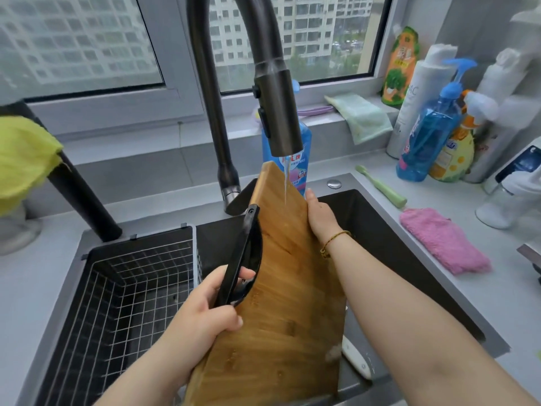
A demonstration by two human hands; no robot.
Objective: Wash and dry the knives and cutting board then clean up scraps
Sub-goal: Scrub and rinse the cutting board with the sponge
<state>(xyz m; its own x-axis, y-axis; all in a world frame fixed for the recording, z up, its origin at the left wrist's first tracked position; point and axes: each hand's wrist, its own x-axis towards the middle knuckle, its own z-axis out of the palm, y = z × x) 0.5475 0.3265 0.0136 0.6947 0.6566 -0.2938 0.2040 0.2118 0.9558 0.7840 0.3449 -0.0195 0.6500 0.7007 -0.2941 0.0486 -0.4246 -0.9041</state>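
A long wooden cutting board [281, 288] stands tilted over the dark sink [380, 230], its top edge under the running faucet [278, 112]. Water runs down its face. My left hand [205, 312] grips the board's black handle [240, 259] on the left edge. My right hand [320, 215] holds the right edge near the top. A white knife handle [355, 361] shows in the sink below my right forearm; its blade is hidden.
A wire basket [123, 288] fills the sink's left part. A pink cloth [442, 238] and a green toothbrush [380, 186] lie on the right counter. Bottles [430, 136] stand at the back right, a green cloth [360, 115] on the sill, a yellow cloth [20, 159] at far left.
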